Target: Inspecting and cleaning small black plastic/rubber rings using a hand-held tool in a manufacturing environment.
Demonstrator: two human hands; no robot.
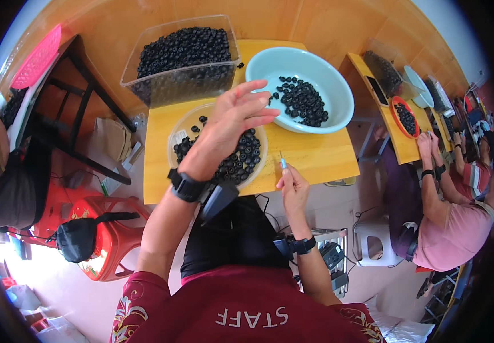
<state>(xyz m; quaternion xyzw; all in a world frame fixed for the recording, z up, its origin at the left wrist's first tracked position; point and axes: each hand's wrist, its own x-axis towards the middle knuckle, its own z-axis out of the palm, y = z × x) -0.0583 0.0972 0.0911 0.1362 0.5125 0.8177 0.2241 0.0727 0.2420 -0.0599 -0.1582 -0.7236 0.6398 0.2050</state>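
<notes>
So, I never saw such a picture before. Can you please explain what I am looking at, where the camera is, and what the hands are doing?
The camera sits on a person's head and looks down through a very wide lens, so straight edges bend. Both bare hands are this person's own. The left hand is raised, open and empty, over a shallow clear dish of small black rings. The right hand pinches a thin tool with a blue tip. On the yellow table also stand a light blue bowl and a clear bin, both holding black rings. Another person works at a neighbouring table on the right.
</notes>
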